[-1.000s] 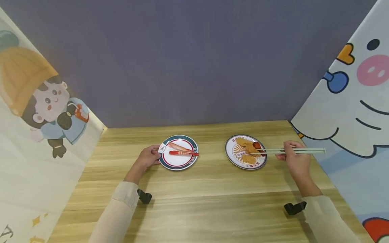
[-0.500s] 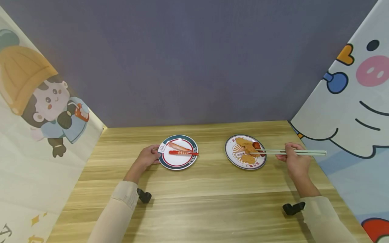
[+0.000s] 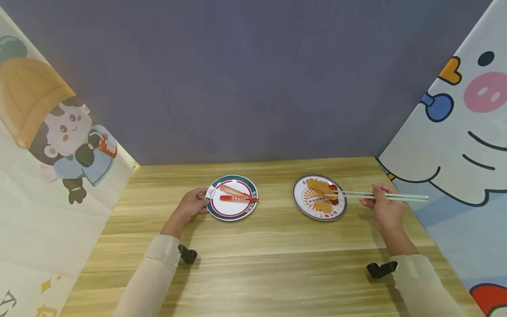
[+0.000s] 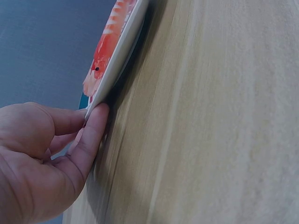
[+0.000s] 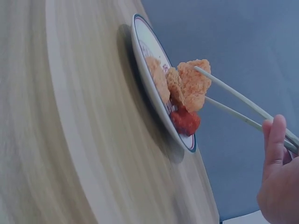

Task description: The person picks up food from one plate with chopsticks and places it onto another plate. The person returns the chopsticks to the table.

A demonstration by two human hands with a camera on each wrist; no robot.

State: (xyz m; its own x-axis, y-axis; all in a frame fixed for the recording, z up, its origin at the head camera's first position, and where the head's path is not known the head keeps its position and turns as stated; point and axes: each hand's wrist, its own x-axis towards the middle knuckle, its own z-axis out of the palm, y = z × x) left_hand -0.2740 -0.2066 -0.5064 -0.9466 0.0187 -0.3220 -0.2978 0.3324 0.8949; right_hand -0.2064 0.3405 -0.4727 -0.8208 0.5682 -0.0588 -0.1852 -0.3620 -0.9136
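Observation:
My left hand [image 3: 194, 202] pinches the rim of a white plate [image 3: 229, 212] with a dark green border; in the left wrist view the thumb [image 4: 70, 121] is on one face and a finger on the other. Two red-and-white prawns [image 3: 237, 199] lie on this plate. My right hand [image 3: 388, 213] holds pale green chopsticks [image 3: 412, 197], reaching left over a second patterned plate [image 3: 303, 203]. Their tips are on either side of a fried chicken piece [image 5: 194, 84], which stands higher than the other fried pieces [image 5: 158, 79]. A red saucy chunk [image 5: 185, 121] lies near the rim.
Both plates stand toward the back of the wood-grain table [image 3: 253, 273]. A grey panel [image 3: 253, 88] rises behind the table. Cartoon-printed walls [image 3: 435, 145] flank both sides. Black wrist cameras [image 3: 382, 269] stick out from the cuffs.
The chopstick tips have risen slightly toward the back, and a fried chicken piece has shifted with them. The left hand and its plate have stayed in place.

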